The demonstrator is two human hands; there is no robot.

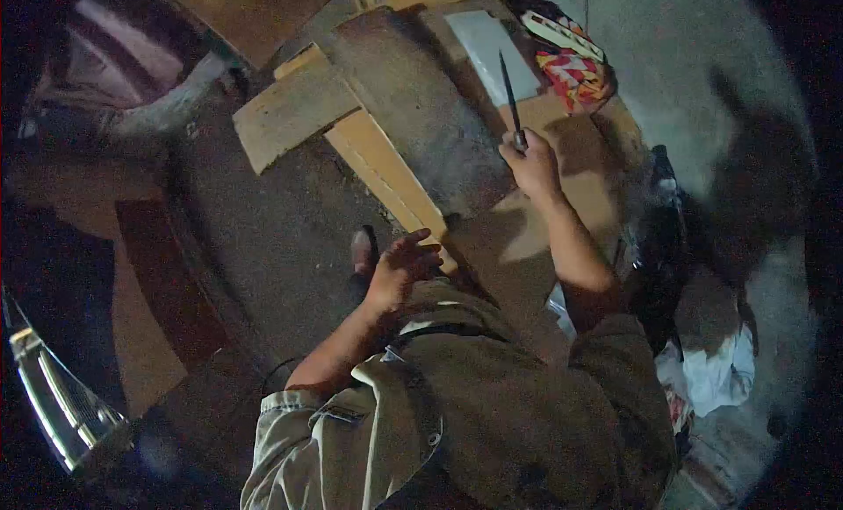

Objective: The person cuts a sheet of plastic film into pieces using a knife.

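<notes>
A dark, slim, pointed tool (pixel 508 84) is gripped in the curled fingers of the right hand (pixel 532 163), its tip seen against a white sheet (pixel 483 40). The left hand (pixel 406 269) is held with fingers parted near a tan strip (pixel 378 163), which is crossed by a flat board (pixel 285 113).

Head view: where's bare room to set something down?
Dark floor, bordered by wide board and cardboard strip; grey mat, between that strip and white sheet. Crowded: top right, around patterned cloth.
</notes>
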